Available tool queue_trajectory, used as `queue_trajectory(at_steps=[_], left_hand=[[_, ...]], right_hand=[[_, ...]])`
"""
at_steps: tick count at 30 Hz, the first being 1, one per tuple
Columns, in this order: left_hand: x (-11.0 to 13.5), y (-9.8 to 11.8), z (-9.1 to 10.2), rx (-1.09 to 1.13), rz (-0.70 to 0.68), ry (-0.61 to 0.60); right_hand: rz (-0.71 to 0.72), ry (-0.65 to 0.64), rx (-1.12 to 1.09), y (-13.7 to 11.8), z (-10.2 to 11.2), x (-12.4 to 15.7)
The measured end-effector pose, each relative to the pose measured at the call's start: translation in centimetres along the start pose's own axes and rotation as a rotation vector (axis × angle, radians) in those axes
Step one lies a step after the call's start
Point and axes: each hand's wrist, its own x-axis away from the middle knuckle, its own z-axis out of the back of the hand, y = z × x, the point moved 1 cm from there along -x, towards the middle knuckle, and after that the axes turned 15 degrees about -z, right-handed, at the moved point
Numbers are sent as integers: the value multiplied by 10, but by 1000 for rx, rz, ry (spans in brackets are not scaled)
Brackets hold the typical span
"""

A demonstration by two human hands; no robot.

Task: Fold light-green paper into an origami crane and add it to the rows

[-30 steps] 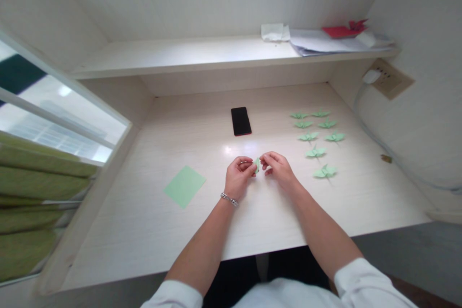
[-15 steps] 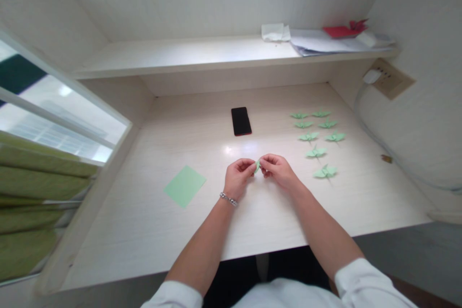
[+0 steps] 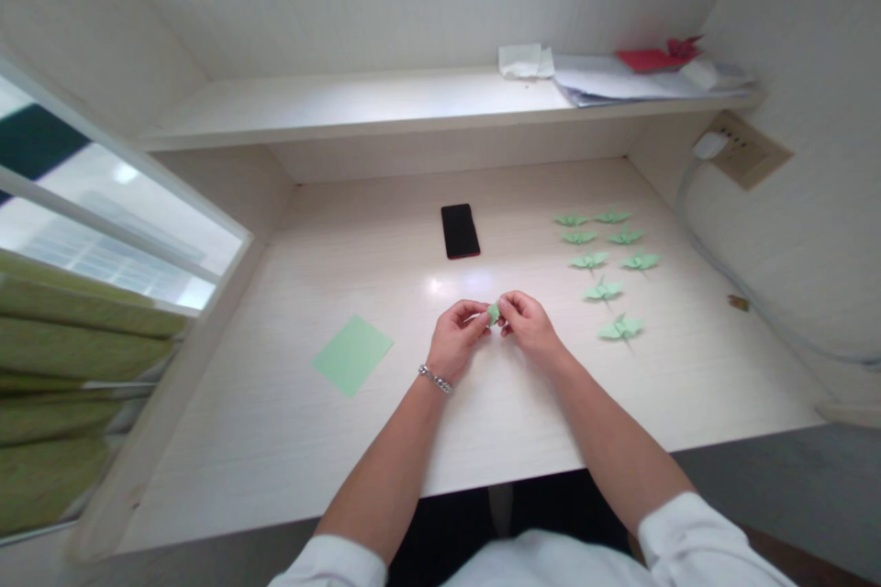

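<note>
Folded green paper (image 3: 494,314), a small piece, sits between the fingertips of the two hands, above the desk (image 3: 275,459) and near the middle of my view. I see it pinched between the thumb and forefinger of the left hand (image 3: 455,330), its visible part coming out just past the thumb tip. The right hand (image 3: 529,323) has its thumb and forefinger drawn together at the paper's right edge; from here I cannot tell whether they grip it or merely press against it. What shows of the paper runs roughly away from the wearer, its far end leaning slightly right in my view. The fingers hide much of it, so I cannot make out its full long axis or which end is the tip.

A chain bracelet (image 3: 436,379) circles the left wrist. Left of that hand, well apart from it, I have a square green sheet (image 3: 353,355) lying flat, one corner toward the wearer. Beyond the hands lies a smartphone (image 3: 460,231), dark screen up. To the right, eight green paper cranes (image 3: 621,327) stand in two uneven columns, wings spread.

Farther out, a cable (image 3: 716,261) runs down from a plug in the wall socket (image 3: 747,149). On the shelf (image 3: 309,110) I make out loose papers (image 3: 619,83) and a red folded-paper figure (image 3: 684,47).
</note>
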Motion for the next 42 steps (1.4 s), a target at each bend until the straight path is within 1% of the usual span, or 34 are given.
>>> queue_trajectory(at_steps=[2,6,8,10,14,21,26,31,35,37,39,42], left_hand=[[0,0,0,-35,-31,-21],[-1,-2,1,-137,-63,-31],[-1,-3,2,-149,-59,-34],[-1,-3,2,-116,-62,-43],[-1,-3,4,-47,-67,-42],[-3,-1,5,-18,-55,-27],[-3,2,4,18,-17,-31],[-2,5,3,45,17,-55],[-2,6,3,70,27,-55],[-3,6,3,70,31,-42],[-4,6,3,50,24,-12],[-4,5,2,17,28,66]], right_hand=[[54,65,97,0,0,2],[227,153,331,-5,-3,10],[288,180,392,-8,-4,14],[303,193,407,-9,-6,15],[223,189,329,-7,-5,12],[55,137,91,3,0,1],[-13,112,-71,5,1,-4],[-53,81,-166,0,0,-2],[-72,61,-207,-2,0,0],[-61,59,-192,-1,0,0],[-34,72,-146,1,-1,-1],[7,96,-66,4,-2,-1]])
